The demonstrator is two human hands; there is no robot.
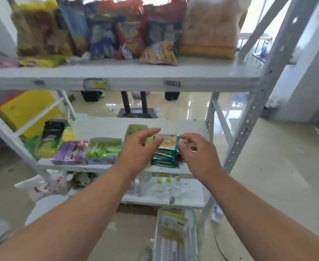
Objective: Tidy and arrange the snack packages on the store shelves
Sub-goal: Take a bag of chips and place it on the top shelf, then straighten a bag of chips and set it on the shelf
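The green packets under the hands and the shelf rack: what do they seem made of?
Green packets: likely glossy plastic or foil film, given their shiny edges. Shelf rack: apparently pale grey painted metal, with rows of punched holes along its upright.
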